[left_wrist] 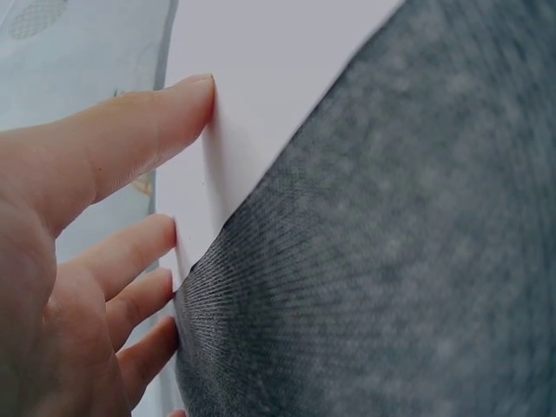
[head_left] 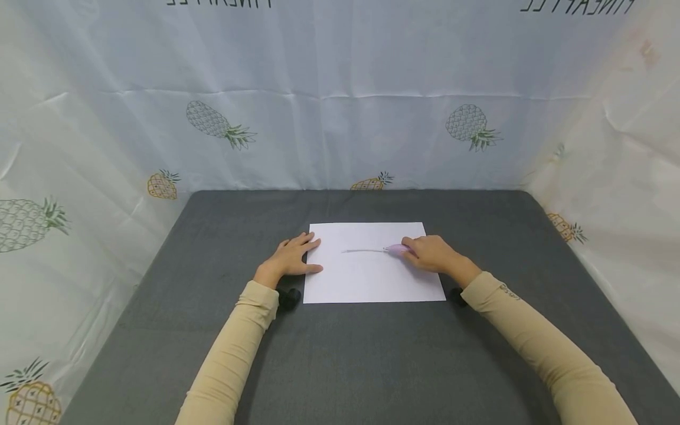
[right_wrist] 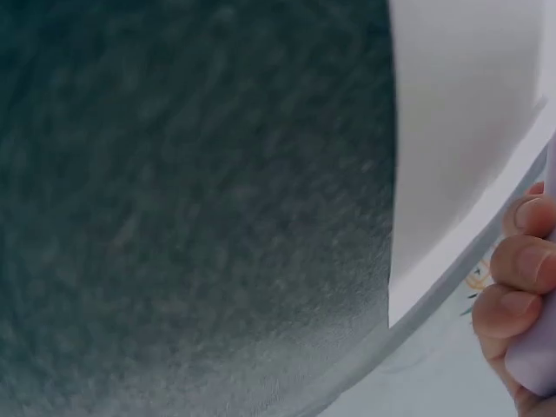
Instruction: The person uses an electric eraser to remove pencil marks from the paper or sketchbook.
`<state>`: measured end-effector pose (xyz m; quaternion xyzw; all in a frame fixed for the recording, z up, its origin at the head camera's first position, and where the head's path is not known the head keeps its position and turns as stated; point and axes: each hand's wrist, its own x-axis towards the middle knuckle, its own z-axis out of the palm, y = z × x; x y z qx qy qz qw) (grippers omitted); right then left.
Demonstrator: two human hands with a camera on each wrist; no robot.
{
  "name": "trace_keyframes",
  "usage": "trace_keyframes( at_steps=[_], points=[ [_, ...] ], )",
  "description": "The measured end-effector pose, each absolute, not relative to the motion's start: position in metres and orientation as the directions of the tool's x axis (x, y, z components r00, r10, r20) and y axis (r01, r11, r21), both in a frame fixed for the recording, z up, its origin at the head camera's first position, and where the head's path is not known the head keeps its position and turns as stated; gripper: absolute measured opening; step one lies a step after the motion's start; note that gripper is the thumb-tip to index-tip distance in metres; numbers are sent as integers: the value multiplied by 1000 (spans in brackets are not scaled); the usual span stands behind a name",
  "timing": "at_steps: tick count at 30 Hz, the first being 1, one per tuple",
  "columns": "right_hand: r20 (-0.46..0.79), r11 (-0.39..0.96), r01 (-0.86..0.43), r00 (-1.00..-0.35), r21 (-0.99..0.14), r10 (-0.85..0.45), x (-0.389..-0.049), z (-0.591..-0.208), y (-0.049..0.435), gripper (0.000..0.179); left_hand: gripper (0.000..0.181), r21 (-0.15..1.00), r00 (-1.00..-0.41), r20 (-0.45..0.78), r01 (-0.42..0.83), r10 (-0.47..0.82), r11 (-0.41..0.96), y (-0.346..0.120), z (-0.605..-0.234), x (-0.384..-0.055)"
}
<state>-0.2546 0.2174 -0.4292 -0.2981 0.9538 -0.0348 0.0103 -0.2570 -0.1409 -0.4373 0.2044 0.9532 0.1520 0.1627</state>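
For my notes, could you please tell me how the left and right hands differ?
The left hand has spread fingers; the right hand grips a pale purple tool. The left hand is at the left edge of the white paper; the right hand reaches over its right edge. Both emerge from beige sleeves.

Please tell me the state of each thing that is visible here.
Dark grey cloth: spread flat.
White rectangular paper sheet: flat, unfolded.
Rounded lilac handheld tool: gripped, pointing left.
Thin grey streak at its tip: mark, cut or shaft, unclear.
Left hand: fingers spread, at the sheet's left edge.
Right hand: curled round the tool.
White pineapple-print hanging curtain: creased.
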Motion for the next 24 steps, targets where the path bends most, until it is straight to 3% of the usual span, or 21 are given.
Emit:
trace_keyframes(
  at_steps=[11, 24],
  points=[
    [15, 821, -552, -831, -145, -556, -258, -428, 221, 25, 78, 365, -862, -249, 339, 441, 867, -141, -437, -256],
    [27, 770, -519, -835, -372, -550, -264, -435, 227, 18, 78, 362, -862, -241, 346, 446, 866, -142, -439, -257]
  ],
)
